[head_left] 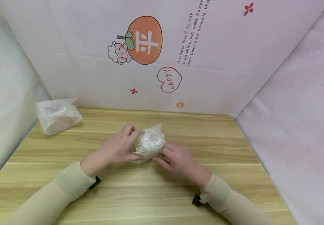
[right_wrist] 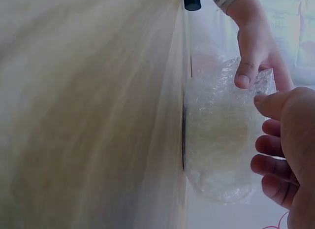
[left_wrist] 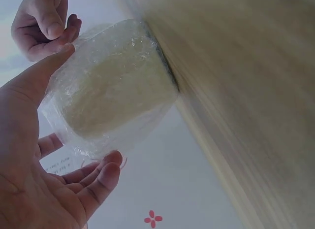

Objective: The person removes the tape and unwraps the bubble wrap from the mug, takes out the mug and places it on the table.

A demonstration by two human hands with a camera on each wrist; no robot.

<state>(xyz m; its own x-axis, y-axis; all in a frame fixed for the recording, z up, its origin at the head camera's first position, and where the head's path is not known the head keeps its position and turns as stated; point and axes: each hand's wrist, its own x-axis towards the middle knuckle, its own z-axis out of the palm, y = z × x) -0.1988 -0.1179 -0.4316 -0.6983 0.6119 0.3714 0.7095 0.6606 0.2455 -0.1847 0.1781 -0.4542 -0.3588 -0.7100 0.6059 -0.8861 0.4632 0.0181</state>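
Note:
A rounded, pale item wrapped in clear bubble wrap, the bubble-wrapped package, rests on the wooden table between both hands. My left hand holds its left side, thumb toward the near edge and fingers bent over the far edge. In the left wrist view, that hand spans the wrap with spread fingers. On the package's right side is my right hand, its loosely bent fingers touching the wrap. The right wrist view has the thumb and fingertips of this hand along the wrap's edge. What lies inside is blurred by the plastic.
Another bubble-wrapped package sits at the table's back left corner. White printed sheets stand as walls behind and at both sides. The wooden tabletop extends toward the person.

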